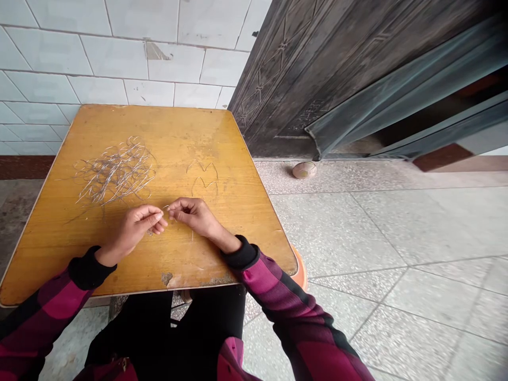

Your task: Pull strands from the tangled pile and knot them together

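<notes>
A thin piece of wire [166, 207] runs between my two hands, close above the table's near half. My left hand [138, 227] pinches one end between thumb and forefinger. The fingertips of my right hand [194, 215] pinch the wire from the other side, and a thin straight length shows below that hand. Beyond my left hand lies a tangled pile of thin silvery wires [115, 174]. Past my right hand, two bent wire pieces [204, 174] with wavy, pointed shapes lie one nearer than the other.
The yellow wooden table [254, 211] has chipped patches along its near edge. Behind it rises a white tiled wall [115, 58]. On the right are a dark carved door [286, 63], a greenish curtain [381, 100] and a roundish object [304, 170] on the floor. An orange stool edge [301, 270] shows beside the table.
</notes>
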Available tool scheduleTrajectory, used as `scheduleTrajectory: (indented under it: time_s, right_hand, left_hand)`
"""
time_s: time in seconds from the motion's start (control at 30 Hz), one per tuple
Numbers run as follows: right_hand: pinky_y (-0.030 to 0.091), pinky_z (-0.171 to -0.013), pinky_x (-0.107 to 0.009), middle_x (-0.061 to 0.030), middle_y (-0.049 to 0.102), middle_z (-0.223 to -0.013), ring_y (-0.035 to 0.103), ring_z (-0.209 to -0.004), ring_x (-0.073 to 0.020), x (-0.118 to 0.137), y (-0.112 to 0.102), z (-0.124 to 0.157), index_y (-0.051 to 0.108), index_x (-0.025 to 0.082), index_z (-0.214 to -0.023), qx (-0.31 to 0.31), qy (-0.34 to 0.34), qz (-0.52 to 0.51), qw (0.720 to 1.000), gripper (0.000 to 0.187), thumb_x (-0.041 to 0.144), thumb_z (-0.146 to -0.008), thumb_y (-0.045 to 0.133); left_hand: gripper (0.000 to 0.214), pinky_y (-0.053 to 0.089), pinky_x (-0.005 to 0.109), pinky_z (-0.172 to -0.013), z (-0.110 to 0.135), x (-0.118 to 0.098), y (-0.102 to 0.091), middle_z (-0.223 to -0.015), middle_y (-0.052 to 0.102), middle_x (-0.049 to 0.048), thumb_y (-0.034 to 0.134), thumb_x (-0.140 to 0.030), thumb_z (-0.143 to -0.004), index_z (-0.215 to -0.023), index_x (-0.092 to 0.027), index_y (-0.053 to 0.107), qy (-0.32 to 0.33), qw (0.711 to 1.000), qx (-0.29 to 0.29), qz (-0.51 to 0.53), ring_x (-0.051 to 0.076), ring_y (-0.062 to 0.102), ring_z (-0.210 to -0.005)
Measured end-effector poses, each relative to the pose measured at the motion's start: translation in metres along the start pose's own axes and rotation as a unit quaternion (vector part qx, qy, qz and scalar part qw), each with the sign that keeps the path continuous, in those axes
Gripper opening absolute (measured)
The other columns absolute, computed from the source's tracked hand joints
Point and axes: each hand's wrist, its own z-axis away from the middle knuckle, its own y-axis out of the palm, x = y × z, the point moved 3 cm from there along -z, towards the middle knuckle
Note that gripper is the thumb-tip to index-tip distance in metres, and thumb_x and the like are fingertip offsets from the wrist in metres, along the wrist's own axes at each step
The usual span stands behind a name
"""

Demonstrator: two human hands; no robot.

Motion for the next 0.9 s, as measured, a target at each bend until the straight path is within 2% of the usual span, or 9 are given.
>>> scheduleTrajectory:
  time_s: [0.07,0.17,0.3,0.43,0.57,0.67,0.77,0.9]
  right_hand:
    - [0.046,-0.065,-0.025,-0.0022,0.066,-0.075,0.057,-0.066,-0.0104,0.0,0.001,0.0,0.068,0.013,-0.086,0.02,0.0,-0.017,1.0,0.019,0.031,-0.081,0.063]
    - [0.047,-0.066,-0.025,-0.0025,0.067,-0.076,0.058,-0.068,-0.0108,0.002,0.002,0.001,0.068,0.013,-0.085,0.043,-0.002,-0.035,0.998,0.022,0.034,-0.083,0.063]
    - [0.045,-0.063,-0.024,-0.0011,0.065,-0.071,0.055,-0.063,-0.0095,0.003,0.0,0.002,0.068,0.013,-0.082,0.043,0.004,-0.029,0.999,0.022,0.034,-0.082,0.064]
    - [0.043,-0.061,-0.023,-0.0008,0.064,-0.07,0.054,-0.061,-0.0085,0.005,0.0,0.002,0.068,0.013,-0.08,0.049,0.002,-0.028,0.998,0.021,0.033,-0.082,0.064]
    - [0.043,-0.06,-0.022,-0.0011,0.065,-0.071,0.056,-0.062,-0.0086,0.008,0.0,0.003,0.067,0.013,-0.081,0.055,0.004,-0.051,0.997,0.021,0.034,-0.082,0.065]
    - [0.044,-0.06,-0.022,-0.0014,0.066,-0.071,0.056,-0.062,-0.0087,0.008,-0.001,0.003,0.067,0.013,-0.081,0.054,0.0,-0.037,0.998,0.021,0.034,-0.082,0.065]
    - [0.045,-0.063,-0.023,-0.0024,0.068,-0.074,0.059,-0.065,-0.0097,0.01,-0.001,0.004,0.068,0.013,-0.082,0.053,-0.022,-0.003,0.998,0.019,0.031,-0.084,0.063]
    - [0.047,-0.067,-0.023,-0.0039,0.069,-0.081,0.061,-0.071,-0.011,0.016,-0.002,0.007,0.07,0.013,-0.085,0.047,-0.058,0.052,0.996,0.016,0.028,-0.085,0.062]
  left_hand:
    - [0.02,0.048,0.024,-0.06,-0.001,0.001,0.002,-0.072,0.068,0.0037,0.066,-0.034,-0.079,-0.077,-0.014,0.064,-0.046,0.994,0.05,0.087,0.012,0.06,-0.062]
    - [0.018,0.048,0.022,-0.06,-0.002,0.006,0.003,-0.076,0.066,0.0041,0.068,-0.031,-0.078,-0.073,-0.014,0.066,-0.101,0.968,0.109,0.201,0.011,0.059,-0.066]
    - [0.018,0.047,0.02,-0.057,-0.004,0.014,0.0,-0.078,0.063,0.004,0.069,-0.031,-0.078,-0.074,-0.014,0.067,-0.137,0.948,0.097,0.269,0.01,0.058,-0.068]
    - [0.019,0.046,0.021,-0.056,-0.004,0.014,0.001,-0.074,0.062,0.0029,0.074,-0.031,-0.073,-0.07,-0.014,0.067,-0.135,0.957,0.073,0.247,0.01,0.056,-0.066]
    - [0.026,0.046,0.024,-0.066,-0.004,0.011,0.0,-0.073,0.061,0.0014,0.079,-0.037,-0.066,-0.067,-0.014,0.066,-0.095,0.971,0.044,0.217,0.011,0.055,-0.071]
    - [0.026,0.037,0.021,-0.057,-0.003,0.008,-0.005,-0.063,0.056,-0.0014,0.078,-0.036,-0.067,-0.066,-0.014,0.066,-0.071,0.99,0.034,0.118,0.008,0.047,-0.06]
    - [0.028,0.023,0.021,-0.046,-0.002,0.006,-0.01,-0.056,0.05,-0.0032,0.075,-0.039,-0.07,-0.067,-0.013,0.065,-0.092,0.993,0.056,0.048,0.005,0.033,-0.048]
    - [0.033,0.015,0.019,-0.041,-0.001,0.004,-0.01,-0.052,0.042,-0.0059,0.075,-0.041,-0.069,-0.065,-0.013,0.059,-0.156,0.979,0.106,0.072,0.002,0.025,-0.042]
